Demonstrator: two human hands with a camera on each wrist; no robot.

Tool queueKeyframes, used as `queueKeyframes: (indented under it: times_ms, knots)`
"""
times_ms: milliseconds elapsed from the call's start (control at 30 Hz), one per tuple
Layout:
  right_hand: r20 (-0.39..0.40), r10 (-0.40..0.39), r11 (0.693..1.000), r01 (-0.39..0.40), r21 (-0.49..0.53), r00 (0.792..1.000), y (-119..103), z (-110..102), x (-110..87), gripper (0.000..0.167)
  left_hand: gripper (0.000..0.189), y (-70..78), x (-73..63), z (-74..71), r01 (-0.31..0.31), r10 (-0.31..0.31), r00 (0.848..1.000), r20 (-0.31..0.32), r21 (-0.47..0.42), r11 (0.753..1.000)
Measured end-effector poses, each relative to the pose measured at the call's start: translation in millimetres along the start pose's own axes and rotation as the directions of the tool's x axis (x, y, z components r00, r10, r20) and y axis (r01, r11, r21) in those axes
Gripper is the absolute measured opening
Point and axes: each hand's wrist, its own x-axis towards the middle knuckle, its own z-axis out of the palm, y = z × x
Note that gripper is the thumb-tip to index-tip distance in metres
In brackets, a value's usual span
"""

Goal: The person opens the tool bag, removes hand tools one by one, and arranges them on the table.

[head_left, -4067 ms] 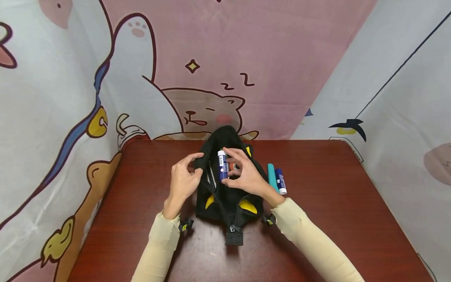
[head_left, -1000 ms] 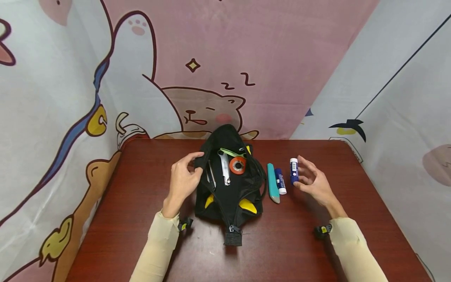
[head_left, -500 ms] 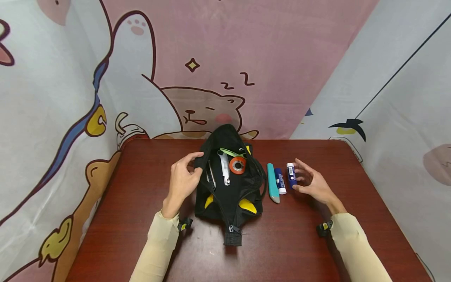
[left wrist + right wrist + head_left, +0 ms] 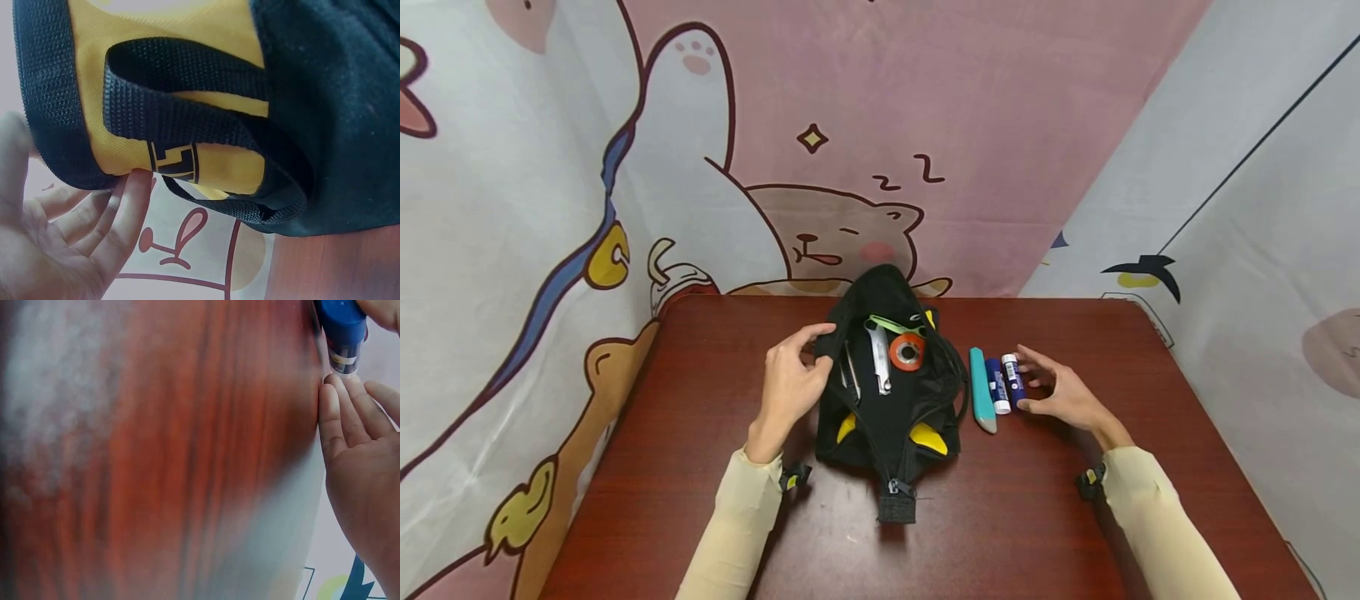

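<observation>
My left hand (image 4: 793,387) pinches the left edge of the opening of a black fabric bag (image 4: 880,450), which lies unzipped. In the left wrist view the bag's yellow side and black strap (image 4: 181,119) show above the fingers. My right hand (image 4: 1067,398) holds a blue glue stick with a white end (image 4: 1013,379) by its two ends, thumb at the near end. It lies right beside a second blue glue stick (image 4: 997,387) on the table. To the left of that pair is a long teal object with a grey tip (image 4: 982,392).
Inside the bag are an orange ring-shaped roll (image 4: 897,352), a slim white-and-silver tool (image 4: 878,354), a light green piece (image 4: 891,323) and a thin metallic item (image 4: 851,375). The reddish-brown table (image 4: 700,500) meets a cartoon-printed cloth (image 4: 985,125) at its back edge.
The glue stick in my right hand has come out of the bag to the right, then down and leftward to beside the second one. My left hand has stayed at the bag's edge.
</observation>
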Motion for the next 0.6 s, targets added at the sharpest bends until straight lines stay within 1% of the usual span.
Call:
queueKeyframes:
  times_ms: [233, 433, 600]
  knots:
    - [0.006, 0.013, 0.997, -0.012, -0.071, 1.0, 1.1, 1.1, 3.5, 0.101, 0.043, 0.1, 0.2, -0.2, 0.001, -0.001, 1.0, -0.004, -0.003, 1.0]
    - [0.034, 0.03, 0.997, -0.027, -0.07, 0.999, -3.9, -0.2, 2.2, 0.102, 0.042, 1.3, -0.1, -0.4, 0.007, -0.007, 1.0, -0.001, -0.002, 1.0]
    - [0.023, 0.04, 0.998, -0.039, -0.058, 0.999, -5.9, 0.8, -0.2, 0.104, 0.043, 2.7, 0.1, -0.6, 0.006, -0.006, 1.0, -0.002, -0.014, 1.0]
